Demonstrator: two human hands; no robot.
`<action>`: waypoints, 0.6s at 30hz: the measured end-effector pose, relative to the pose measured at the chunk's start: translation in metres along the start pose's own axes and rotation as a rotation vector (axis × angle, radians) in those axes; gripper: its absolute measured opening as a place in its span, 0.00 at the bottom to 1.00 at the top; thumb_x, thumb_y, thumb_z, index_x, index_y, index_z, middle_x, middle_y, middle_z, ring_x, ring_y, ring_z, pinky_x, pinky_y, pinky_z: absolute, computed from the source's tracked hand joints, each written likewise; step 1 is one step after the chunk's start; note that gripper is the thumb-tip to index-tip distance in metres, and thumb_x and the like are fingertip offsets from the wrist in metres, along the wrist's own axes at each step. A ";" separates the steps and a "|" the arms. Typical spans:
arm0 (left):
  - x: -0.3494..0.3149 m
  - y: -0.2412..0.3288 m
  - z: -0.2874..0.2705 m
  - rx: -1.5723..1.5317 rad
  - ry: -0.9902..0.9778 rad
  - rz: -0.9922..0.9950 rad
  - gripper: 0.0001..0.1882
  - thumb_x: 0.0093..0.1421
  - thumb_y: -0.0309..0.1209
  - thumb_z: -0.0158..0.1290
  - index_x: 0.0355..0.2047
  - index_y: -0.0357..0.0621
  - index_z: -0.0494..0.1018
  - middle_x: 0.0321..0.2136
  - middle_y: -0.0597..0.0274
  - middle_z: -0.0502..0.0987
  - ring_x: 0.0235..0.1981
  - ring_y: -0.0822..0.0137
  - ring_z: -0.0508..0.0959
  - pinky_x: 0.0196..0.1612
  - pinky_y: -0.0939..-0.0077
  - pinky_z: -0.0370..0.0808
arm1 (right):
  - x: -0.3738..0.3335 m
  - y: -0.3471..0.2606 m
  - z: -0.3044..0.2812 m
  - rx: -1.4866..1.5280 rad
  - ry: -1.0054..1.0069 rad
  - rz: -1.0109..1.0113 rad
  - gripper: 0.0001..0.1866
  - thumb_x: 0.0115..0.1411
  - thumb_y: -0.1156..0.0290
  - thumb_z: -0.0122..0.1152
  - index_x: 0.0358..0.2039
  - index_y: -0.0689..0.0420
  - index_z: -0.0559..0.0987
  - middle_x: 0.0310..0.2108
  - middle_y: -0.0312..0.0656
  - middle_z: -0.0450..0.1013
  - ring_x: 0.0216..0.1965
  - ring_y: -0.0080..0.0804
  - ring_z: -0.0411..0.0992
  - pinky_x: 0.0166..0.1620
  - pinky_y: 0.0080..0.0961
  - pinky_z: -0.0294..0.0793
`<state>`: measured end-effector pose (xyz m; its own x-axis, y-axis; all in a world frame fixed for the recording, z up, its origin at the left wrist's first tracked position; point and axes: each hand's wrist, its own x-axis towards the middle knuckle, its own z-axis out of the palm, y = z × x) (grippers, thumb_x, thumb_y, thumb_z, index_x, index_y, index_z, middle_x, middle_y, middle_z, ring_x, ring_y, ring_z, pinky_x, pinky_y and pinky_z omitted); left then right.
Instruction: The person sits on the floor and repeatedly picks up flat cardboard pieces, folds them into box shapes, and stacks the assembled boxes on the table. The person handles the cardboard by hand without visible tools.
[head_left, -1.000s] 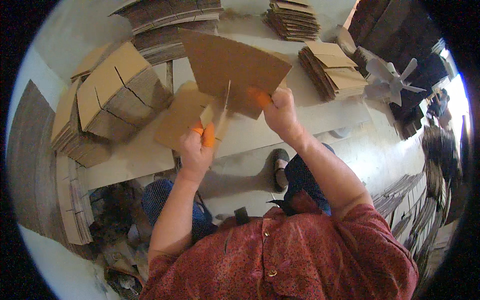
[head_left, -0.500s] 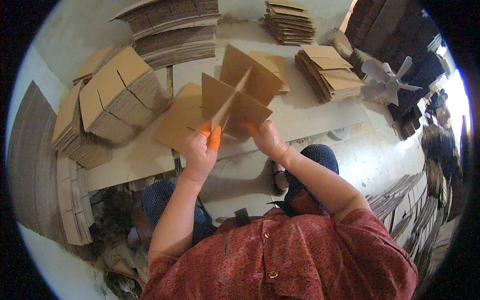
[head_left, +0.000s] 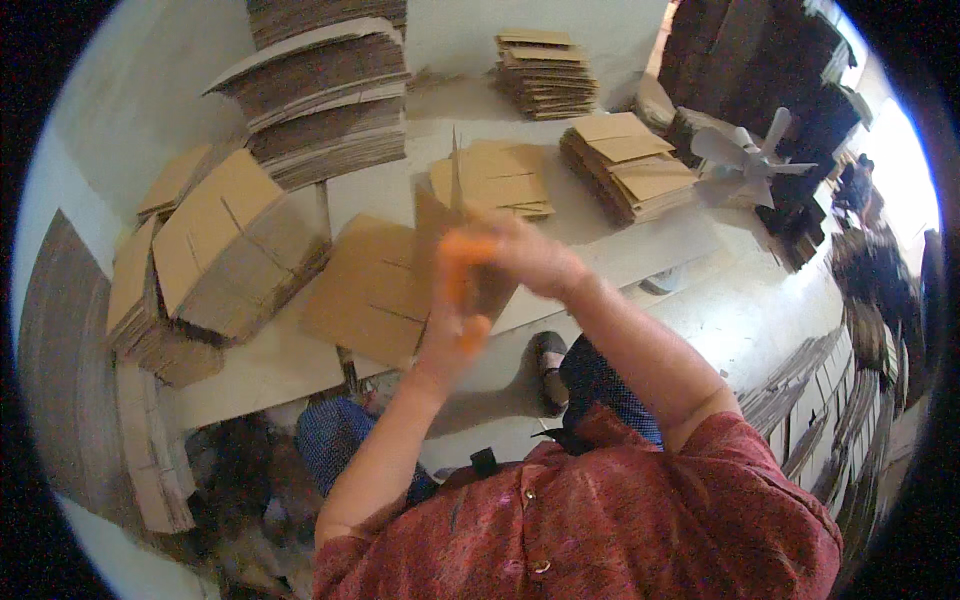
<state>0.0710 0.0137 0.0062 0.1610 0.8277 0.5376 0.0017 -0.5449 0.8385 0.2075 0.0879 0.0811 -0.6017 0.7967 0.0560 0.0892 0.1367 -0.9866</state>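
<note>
The held cardboard [head_left: 492,288] is toned brown, the stack tops [head_left: 618,137] tan. The finger covers [head_left: 470,248] are coloured orange. The shirt [head_left: 600,530] is red, flecked with dark specks; the trousers [head_left: 337,440] are finely patterned in dark blue. The table [head_left: 640,238] is off-white, the fan [head_left: 757,166] pale grey.

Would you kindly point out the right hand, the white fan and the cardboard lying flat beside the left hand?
Right hand [head_left: 518,253]: head view, back of hand.
White fan [head_left: 756,164]: head view, blade centre.
Cardboard [head_left: 362,275]: head view, upper face.
</note>
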 end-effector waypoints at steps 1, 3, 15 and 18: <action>-0.001 -0.004 0.005 -0.024 -0.040 0.012 0.48 0.56 0.57 0.46 0.63 0.37 0.40 0.64 0.47 0.41 0.66 0.56 0.39 0.65 0.65 0.37 | -0.009 -0.012 0.010 -0.152 0.097 0.101 0.40 0.53 0.58 0.62 0.58 0.69 0.57 0.43 0.46 0.71 0.43 0.29 0.67 0.46 0.26 0.68; 0.000 -0.006 0.008 0.062 -0.115 0.018 0.47 0.57 0.55 0.46 0.63 0.37 0.40 0.64 0.47 0.42 0.66 0.55 0.40 0.65 0.65 0.37 | -0.023 -0.019 0.008 -0.101 0.107 0.092 0.28 0.52 0.70 0.58 0.52 0.67 0.65 0.41 0.42 0.72 0.41 0.27 0.68 0.44 0.24 0.69; -0.037 -0.022 0.022 0.490 -0.129 0.006 0.30 0.57 0.39 0.52 0.56 0.39 0.61 0.58 0.44 0.57 0.58 0.47 0.59 0.59 0.60 0.56 | -0.054 -0.083 -0.115 -1.114 0.846 -0.396 0.26 0.49 0.85 0.44 0.52 0.60 0.67 0.47 0.56 0.68 0.46 0.49 0.69 0.48 0.29 0.68; -0.034 -0.032 0.027 0.568 -0.116 0.018 0.26 0.54 0.33 0.55 0.52 0.39 0.65 0.55 0.45 0.62 0.55 0.46 0.63 0.56 0.60 0.61 | -0.023 -0.033 -0.183 -1.499 0.910 -0.261 0.29 0.51 0.84 0.43 0.56 0.54 0.63 0.58 0.54 0.58 0.56 0.57 0.59 0.55 0.44 0.62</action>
<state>0.0917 -0.0005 -0.0415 0.2732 0.8151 0.5108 0.5221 -0.5716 0.6329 0.3638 0.1733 0.1401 -0.1751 0.6408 0.7475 0.9665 0.2567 0.0063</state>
